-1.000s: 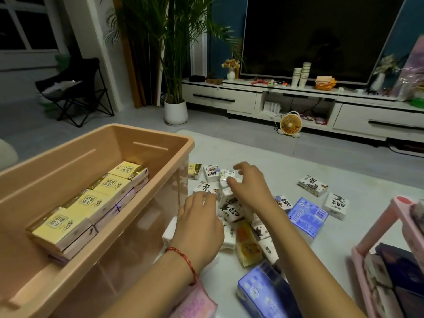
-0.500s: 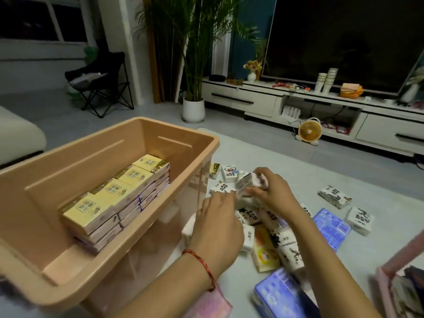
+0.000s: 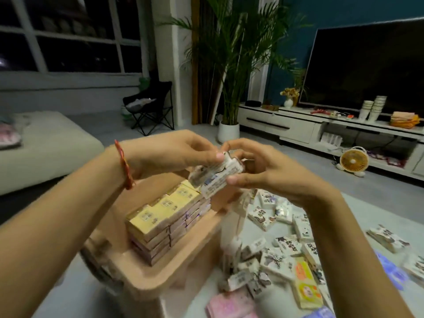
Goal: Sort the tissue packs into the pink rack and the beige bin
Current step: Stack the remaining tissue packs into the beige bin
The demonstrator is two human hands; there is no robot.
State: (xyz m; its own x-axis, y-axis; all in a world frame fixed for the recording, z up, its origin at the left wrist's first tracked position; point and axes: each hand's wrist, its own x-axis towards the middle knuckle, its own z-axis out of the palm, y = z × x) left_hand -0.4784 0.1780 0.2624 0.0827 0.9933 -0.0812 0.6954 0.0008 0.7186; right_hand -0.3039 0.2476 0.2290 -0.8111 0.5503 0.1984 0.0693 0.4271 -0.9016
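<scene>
Your left hand and right hand pinch a white tissue pack above the beige bin; yellow packs sit stacked inside, and many loose packs await on the floor.

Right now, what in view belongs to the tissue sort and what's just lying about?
Job: held white packs, gripped by left hand and right hand; beige bin; yellow packs stacked in it; loose packs on floor.
Lying about: fan, potted palm, paper cups, folding chair.

One head-worn wide-angle camera faces forward and down, close above the beige bin.
</scene>
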